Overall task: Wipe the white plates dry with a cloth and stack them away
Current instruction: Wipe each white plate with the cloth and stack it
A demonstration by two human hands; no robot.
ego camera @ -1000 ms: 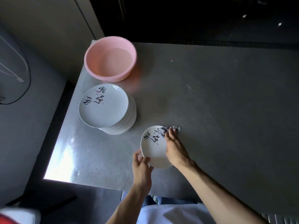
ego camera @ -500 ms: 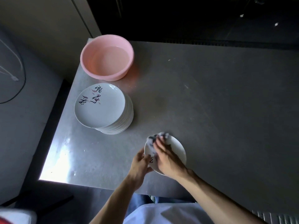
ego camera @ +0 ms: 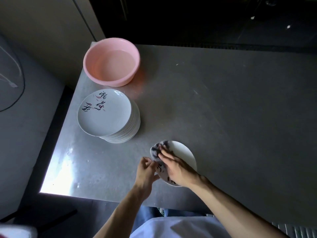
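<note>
White plate (ego camera: pixel 184 152) up over the table (ego camera: pixel 231 109) near its front edge, left hand (ego camera: pixel 145 172) pinching the rim; right hand (ego camera: pixel 177 169) flat, fingers straight, pressing the cloth (ego camera: pixel 156 149) onto it; plate stack (ego camera: pixel 106 115) and pink basin (ego camera: pixel 111 61) away left

A pink basin (ego camera: pixel 109 79) stands on the grey table's (ego camera: pixel 223 117) far left corner, a dark cable (ego camera: pixel 21 79) looping off left.

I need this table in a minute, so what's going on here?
A person is wiping a white plate with a cloth. The right hand presses the cloth flat on the plate's face; the left hand holds the plate's rim. A stack of matching plates stands further left on the grey table, with a pink basin behind it.
</note>
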